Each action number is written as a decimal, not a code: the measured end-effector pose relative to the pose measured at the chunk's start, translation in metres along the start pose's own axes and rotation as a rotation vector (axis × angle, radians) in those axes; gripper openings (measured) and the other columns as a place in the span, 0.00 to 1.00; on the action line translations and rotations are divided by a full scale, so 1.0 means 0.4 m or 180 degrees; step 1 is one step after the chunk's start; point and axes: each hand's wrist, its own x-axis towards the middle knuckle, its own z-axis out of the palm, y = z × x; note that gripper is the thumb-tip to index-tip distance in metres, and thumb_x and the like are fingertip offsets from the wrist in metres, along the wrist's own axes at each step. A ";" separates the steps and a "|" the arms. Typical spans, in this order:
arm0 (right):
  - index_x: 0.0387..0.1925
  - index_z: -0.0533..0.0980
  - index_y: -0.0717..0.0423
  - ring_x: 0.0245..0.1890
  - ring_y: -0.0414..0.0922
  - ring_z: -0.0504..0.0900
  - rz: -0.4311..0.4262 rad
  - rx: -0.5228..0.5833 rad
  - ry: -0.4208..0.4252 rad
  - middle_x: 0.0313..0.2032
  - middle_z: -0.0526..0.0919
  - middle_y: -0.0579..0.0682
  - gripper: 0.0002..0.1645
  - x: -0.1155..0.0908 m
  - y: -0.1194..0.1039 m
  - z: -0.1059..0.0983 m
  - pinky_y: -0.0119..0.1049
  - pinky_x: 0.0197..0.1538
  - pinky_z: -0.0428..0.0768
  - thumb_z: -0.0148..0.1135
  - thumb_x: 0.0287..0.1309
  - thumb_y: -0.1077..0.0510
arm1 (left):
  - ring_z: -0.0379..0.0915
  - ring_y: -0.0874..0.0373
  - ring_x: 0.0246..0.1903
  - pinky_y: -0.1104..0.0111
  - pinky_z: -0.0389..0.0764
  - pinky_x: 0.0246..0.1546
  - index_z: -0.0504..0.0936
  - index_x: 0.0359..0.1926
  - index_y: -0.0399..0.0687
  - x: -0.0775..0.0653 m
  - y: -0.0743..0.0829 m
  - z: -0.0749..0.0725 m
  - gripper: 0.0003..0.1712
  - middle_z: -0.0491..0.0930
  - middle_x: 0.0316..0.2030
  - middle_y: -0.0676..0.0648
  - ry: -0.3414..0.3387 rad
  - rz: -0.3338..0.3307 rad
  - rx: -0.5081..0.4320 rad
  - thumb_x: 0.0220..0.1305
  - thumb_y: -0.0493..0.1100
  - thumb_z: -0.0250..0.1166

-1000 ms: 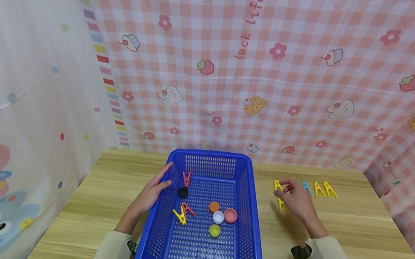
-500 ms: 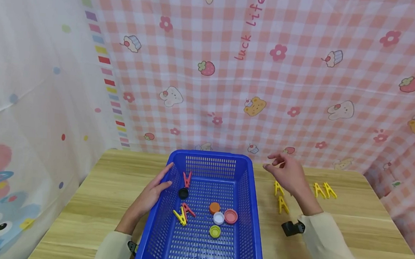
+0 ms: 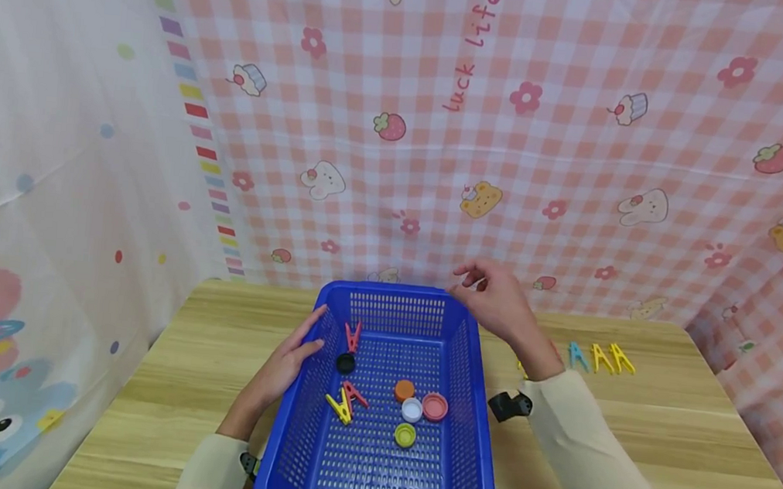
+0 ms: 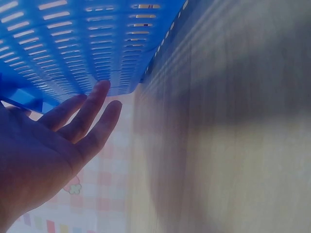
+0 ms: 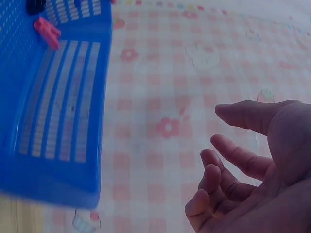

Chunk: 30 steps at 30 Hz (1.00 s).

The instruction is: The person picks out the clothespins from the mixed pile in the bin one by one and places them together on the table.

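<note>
A blue plastic basket (image 3: 485,447) stands on the table. My left hand (image 3: 286,359) rests at its left rim; in the left wrist view the fingers (image 4: 92,114) lie loosely extended beside the slotted wall. Over the far right corner is my right hand (image 3: 495,296), raised, its thumb and fingers (image 5: 238,150) apart with nothing between them in the right wrist view. Inside the basket lie a red clothespin (image 3: 352,337), a second red clothespin (image 3: 356,394), a yellow clothespin (image 3: 337,407), and black (image 3: 345,362), orange (image 3: 404,390), white (image 3: 412,410), pink (image 3: 435,407) and yellow-green (image 3: 405,435) bottle caps.
Right of the basket, a blue clothespin (image 3: 578,356) and two yellow clothespins (image 3: 601,359) lie in a row on the wooden table (image 3: 669,424). More yellow clips are mostly hidden behind the right forearm. A checked cloth (image 3: 425,177) hangs behind the table.
My right hand has lifted from the yellow clothespins on the table and moved left to the basket's far right corner. The left hand and the basket's contents have stayed put.
</note>
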 end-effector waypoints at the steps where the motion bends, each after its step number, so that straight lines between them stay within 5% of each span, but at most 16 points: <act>1: 0.45 0.80 0.59 0.32 0.48 0.74 -0.0032 0.0020 -0.0031 0.35 0.80 0.55 0.15 0.002 -0.010 0.008 0.36 0.33 0.72 0.67 0.58 0.58 | 0.51 0.37 0.73 0.43 0.63 0.66 0.50 0.78 0.63 0.000 0.001 0.000 0.33 0.45 0.78 0.44 0.0002 0.0005 0.0002 0.77 0.45 0.45; 14: 0.44 0.81 0.56 0.32 0.46 0.76 -0.0320 0.0195 -0.0523 0.34 0.80 0.51 0.14 0.009 -0.112 0.135 0.36 0.34 0.75 0.70 0.57 0.57 | 0.51 0.37 0.73 0.42 0.62 0.67 0.50 0.78 0.62 0.002 0.000 0.000 0.33 0.46 0.78 0.44 0.0008 0.0008 -0.0027 0.77 0.44 0.46; 30: 0.45 0.80 0.54 0.31 0.44 0.77 -0.0378 0.0400 -0.1208 0.32 0.80 0.47 0.13 0.011 -0.078 0.289 0.33 0.33 0.75 0.70 0.58 0.58 | 0.52 0.39 0.73 0.45 0.63 0.67 0.50 0.78 0.61 0.003 -0.003 0.001 0.33 0.46 0.78 0.44 -0.0018 0.0020 -0.0036 0.77 0.43 0.46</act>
